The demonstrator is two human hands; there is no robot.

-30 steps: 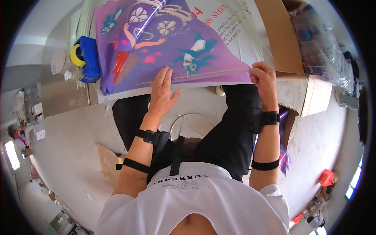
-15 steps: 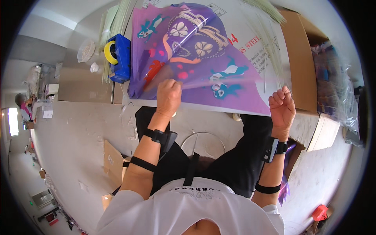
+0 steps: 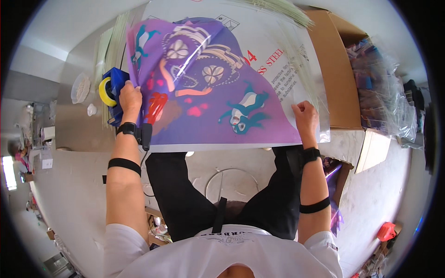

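A purple and pink film sheet (image 3: 211,118), printed with teal animal figures and cream flowers, lies loosely folded on the table in front of me. My left hand (image 3: 130,99) is closed at its left edge, right beside a blue tape dispenser (image 3: 121,78) with a yellow roll (image 3: 107,91). What those fingers grip is hidden. Close to the left wrist a red shape (image 3: 155,106) shows on the sheet; I cannot tell whether it is print or an object. By the sheet's right edge, my right hand (image 3: 306,121) has its fingers curled together; anything in them is too small to make out.
Bundles of thin pale sticks (image 3: 105,51) lie at the far left, with more sticks (image 3: 282,11) at the far right. A clear bowl (image 3: 80,89) sits left of the dispenser. A cardboard box (image 3: 331,69) and plastic-wrapped goods (image 3: 382,95) stand at the right.
My left hand has moved left from the sheet's middle to beside the tape dispenser. My right hand has turned and its fingers have curled. The pale streak between the hands no longer shows.
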